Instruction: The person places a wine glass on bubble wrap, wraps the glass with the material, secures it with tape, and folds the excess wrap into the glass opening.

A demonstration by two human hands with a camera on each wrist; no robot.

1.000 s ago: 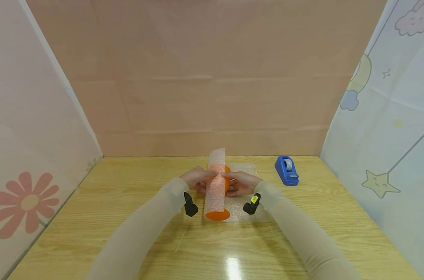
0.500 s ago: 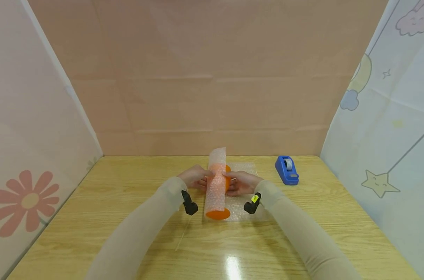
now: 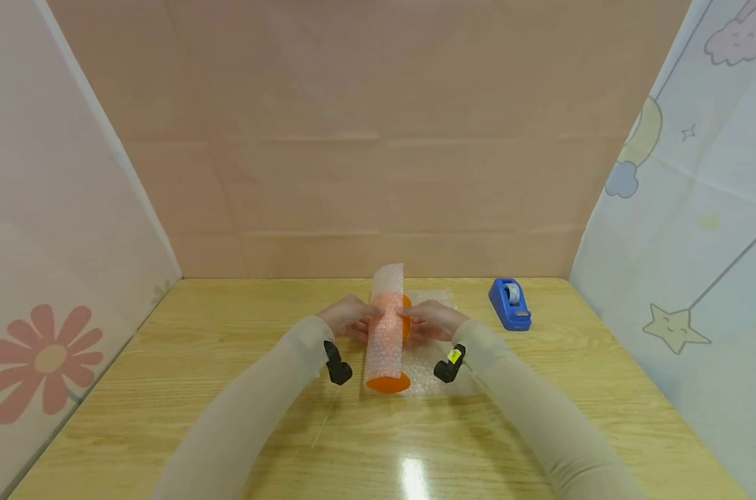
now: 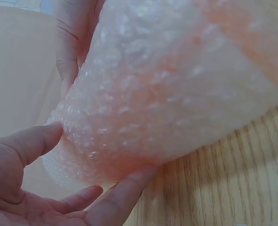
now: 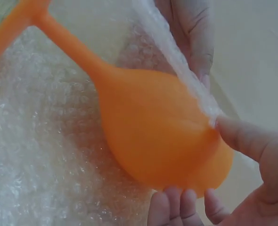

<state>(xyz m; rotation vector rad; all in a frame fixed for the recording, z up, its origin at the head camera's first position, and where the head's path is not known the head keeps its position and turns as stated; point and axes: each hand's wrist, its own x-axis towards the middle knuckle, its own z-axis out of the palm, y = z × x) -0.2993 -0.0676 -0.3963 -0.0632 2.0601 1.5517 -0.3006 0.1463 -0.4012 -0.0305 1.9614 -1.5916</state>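
An orange goblet [image 5: 153, 127] lies on its side, bowl away from me and its round foot [image 3: 388, 384] toward me. Bubble wrap [image 3: 387, 333] is folded over it from the left; the rest of the sheet [image 3: 437, 375] spreads flat beneath and to the right. My left hand [image 3: 350, 317] holds the wrapped bowl from the left, thumb on top and fingers low against the wrap [image 4: 143, 94]. From the right, my right hand [image 3: 435, 321] grips the bowl, its thumb on the wrap's free edge and its fingertips under the bare orange side. The stem shows in the right wrist view.
A blue tape dispenser [image 3: 510, 304] with a roll of clear tape stands at the back right of the wooden table [image 3: 228, 333]. A thin pale strip [image 3: 324, 420] lies near my left forearm. Fabric walls enclose the table at the back and sides.
My left thumb has slid slightly left along the wrap. The right hand's lower fingers have drawn in under the bowl. The goblet and wrap stay nearly in place.
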